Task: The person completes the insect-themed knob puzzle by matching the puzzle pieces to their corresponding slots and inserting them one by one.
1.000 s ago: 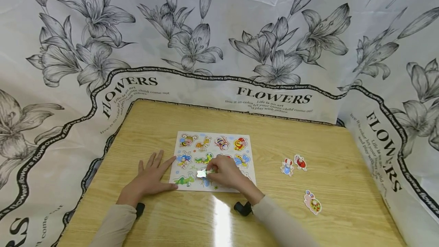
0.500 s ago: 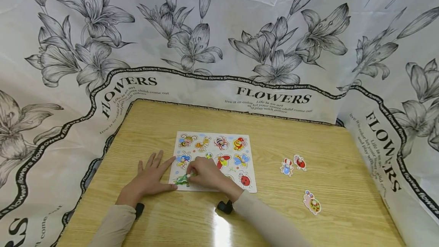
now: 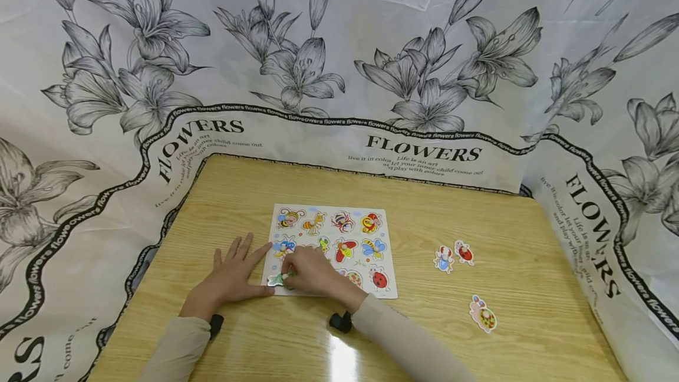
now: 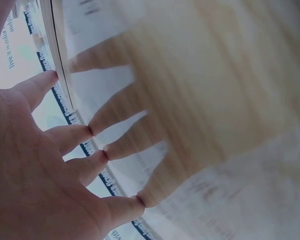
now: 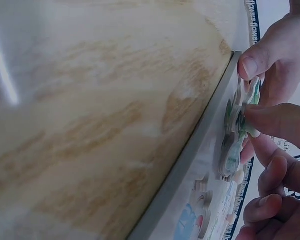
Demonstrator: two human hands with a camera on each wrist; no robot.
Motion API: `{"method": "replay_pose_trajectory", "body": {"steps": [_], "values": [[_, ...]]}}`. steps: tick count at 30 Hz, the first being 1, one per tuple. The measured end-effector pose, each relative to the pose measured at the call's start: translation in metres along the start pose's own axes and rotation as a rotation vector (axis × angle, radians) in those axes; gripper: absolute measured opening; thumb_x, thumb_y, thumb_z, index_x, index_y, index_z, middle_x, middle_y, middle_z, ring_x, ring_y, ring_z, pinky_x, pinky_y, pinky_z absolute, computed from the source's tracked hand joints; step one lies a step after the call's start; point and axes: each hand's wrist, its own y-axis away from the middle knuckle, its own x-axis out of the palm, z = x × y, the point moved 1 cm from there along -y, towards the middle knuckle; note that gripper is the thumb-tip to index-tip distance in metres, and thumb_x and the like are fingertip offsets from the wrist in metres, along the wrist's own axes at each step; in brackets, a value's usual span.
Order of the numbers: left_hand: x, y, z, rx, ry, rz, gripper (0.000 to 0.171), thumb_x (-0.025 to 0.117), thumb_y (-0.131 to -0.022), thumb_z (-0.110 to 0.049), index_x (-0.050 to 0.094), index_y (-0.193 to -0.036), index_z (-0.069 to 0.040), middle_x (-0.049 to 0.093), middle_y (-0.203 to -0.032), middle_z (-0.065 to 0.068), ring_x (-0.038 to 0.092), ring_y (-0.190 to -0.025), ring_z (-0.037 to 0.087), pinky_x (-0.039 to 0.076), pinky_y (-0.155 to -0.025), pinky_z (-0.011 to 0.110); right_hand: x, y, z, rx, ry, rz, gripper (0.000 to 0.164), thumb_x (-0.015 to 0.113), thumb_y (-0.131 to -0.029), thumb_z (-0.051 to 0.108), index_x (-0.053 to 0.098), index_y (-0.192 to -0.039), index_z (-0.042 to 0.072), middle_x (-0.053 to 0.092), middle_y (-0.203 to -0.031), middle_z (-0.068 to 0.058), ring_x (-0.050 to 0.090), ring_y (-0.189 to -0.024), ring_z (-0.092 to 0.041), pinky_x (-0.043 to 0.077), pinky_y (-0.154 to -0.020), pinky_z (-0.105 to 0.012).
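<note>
A white puzzle board with colourful insect pictures lies on the table. My right hand pinches a green grasshopper puzzle piece between thumb and fingertips, close over the board's lower left corner. In the head view this piece is partly hidden by the fingers; the right wrist view shows it near the matching green shape. My left hand lies with fingers spread at the board's left edge, its thumb touching the near left corner. The left wrist view shows those fingertips on the glossy tabletop.
To the right of the board lie a blue-and-red beetle piece, a ladybug piece and a pink piece with a spotted body. Flower-printed cloth hangs round the wooden table.
My right hand has moved left across the board with the piece, from the lower middle to the lower left corner, and the piece has turned. The left hand has stayed in place.
</note>
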Motion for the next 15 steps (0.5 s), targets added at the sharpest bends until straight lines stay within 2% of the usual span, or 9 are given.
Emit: {"method": "replay_pose_trajectory", "body": {"steps": [5,15], "values": [[-0.0012,0.0006,-0.0008,0.001,0.002,0.004,0.102,0.072,-0.077,-0.069,0.033,-0.159,-0.023,0.008,-0.163,0.026,0.002,-0.147,0.051,-0.001,-0.102,0.081,0.0006,-0.0001,0.0009,0.009,0.004,0.009,0.008,0.080,-0.081,0.023,0.076,-0.087,0.021,0.050,-0.070,0.013,0.046,-0.069,-0.005,0.035,-0.072,-0.027],[-0.0003,0.0007,0.0003,0.009,0.010,0.003,0.103,0.073,-0.077,-0.069,0.032,-0.159,-0.022,0.007,-0.163,0.026,0.002,-0.147,0.051,-0.001,-0.102,0.081,0.0062,-0.0027,0.0022,0.005,0.082,0.022,0.009,0.080,-0.080,0.025,0.076,-0.088,0.023,0.053,-0.075,0.014,0.047,-0.071,-0.004,0.036,-0.072,-0.028]]}}
